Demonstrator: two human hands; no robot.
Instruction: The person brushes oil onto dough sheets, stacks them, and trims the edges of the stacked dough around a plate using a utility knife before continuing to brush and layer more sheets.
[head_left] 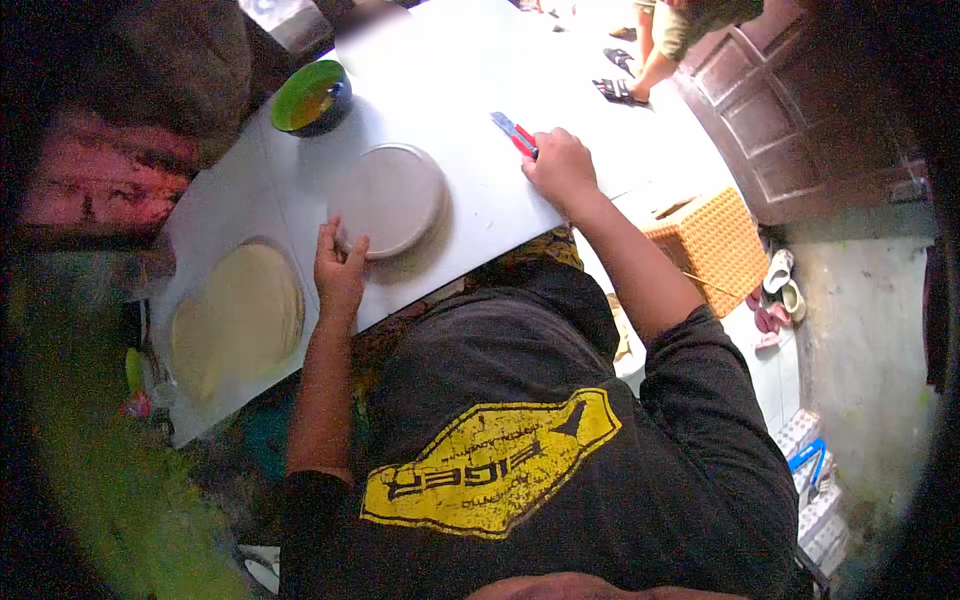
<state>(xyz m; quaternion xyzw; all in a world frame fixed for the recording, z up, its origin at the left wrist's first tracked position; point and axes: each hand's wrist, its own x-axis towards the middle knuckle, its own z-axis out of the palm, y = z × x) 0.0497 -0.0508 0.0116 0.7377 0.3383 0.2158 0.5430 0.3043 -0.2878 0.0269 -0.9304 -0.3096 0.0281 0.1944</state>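
Note:
My right hand (562, 168) is closed around a red utility knife (523, 137), whose grey end points toward the upper left, over the white tabletop. Beside it on the table lies a pale round disc (392, 200) with a raised rim, like a plate or lid. At the disc's lower left edge is my left hand (341, 268), thumb and fingers apart and touching the rim. Further left, pale round flat sheets (240, 315) lie overlapping in a pile near the table's edge.
A bowl (313, 98), green inside, stands at the table's far left with something orange in it. Right of the table are a woven orange box (712, 250) and several shoes (778, 290). Another person's sandaled foot (625, 90) shows near a brown door (775, 100).

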